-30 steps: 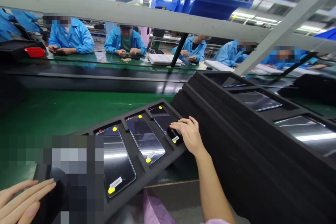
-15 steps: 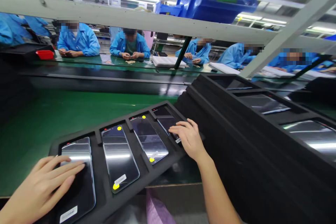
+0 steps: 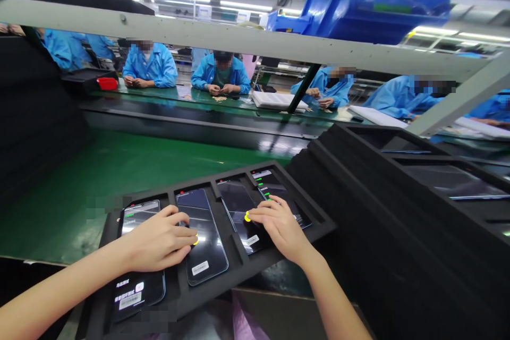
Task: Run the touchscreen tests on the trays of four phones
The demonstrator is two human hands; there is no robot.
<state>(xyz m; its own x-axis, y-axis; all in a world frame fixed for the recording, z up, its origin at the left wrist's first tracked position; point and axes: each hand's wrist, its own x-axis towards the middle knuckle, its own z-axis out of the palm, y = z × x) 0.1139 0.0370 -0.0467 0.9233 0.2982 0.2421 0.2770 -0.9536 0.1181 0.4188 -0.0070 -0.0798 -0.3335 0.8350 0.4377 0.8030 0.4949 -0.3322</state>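
A black foam tray [image 3: 235, 257] holds several smartphones in slots, screens up. My left hand [image 3: 163, 239] reaches over the leftmost phone [image 3: 153, 289], fingers stretched onto the second phone [image 3: 207, 257]; a yellow spot shows at the fingertips. My right hand [image 3: 285, 228] lies with its fingers extended on the third phone [image 3: 235, 204], another yellow spot under a fingertip. Partly behind that hand is the rightmost phone [image 3: 271, 180], its screen lit with green marks. White text and a switch show on the leftmost screen. Neither hand grips anything.
A tall stack of black foam trays [image 3: 358, 234] with phones stands at right, another dark stack [image 3: 35, 117] at left. Below lies a green bench top [image 3: 131, 159]. A white rail [image 3: 223, 37] crosses ahead, with blue bins [image 3: 338, 10] above. Co-workers in blue sit beyond.
My left hand has moved right from the leftmost phone to the second, my right hand left to the third. The outer phones' screens now show text or green marks. The view has shifted left.
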